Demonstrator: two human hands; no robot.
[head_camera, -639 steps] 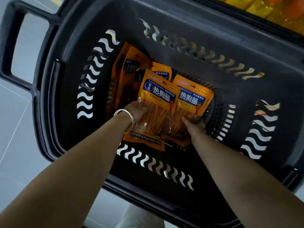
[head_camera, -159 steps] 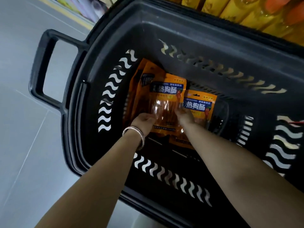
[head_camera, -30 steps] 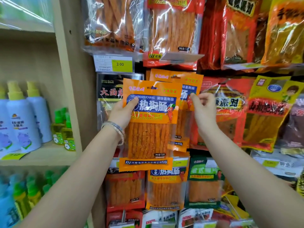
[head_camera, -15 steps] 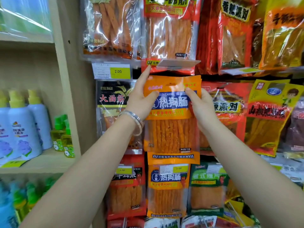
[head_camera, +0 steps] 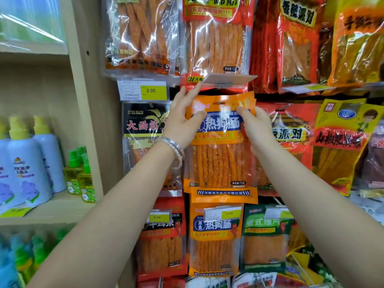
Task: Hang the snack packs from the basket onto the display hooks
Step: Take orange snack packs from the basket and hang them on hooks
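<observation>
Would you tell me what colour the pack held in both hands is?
The snack pack is orange with a blue label band; head view.

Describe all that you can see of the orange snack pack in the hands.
The orange snack pack is a flat, glossy plastic pouch: orange header with a hang slot, blue label, clear window showing orange sticks. It is upright, its top just under a grey tag plate. The left hand pinches its upper left, the right hand its upper right.
</observation>
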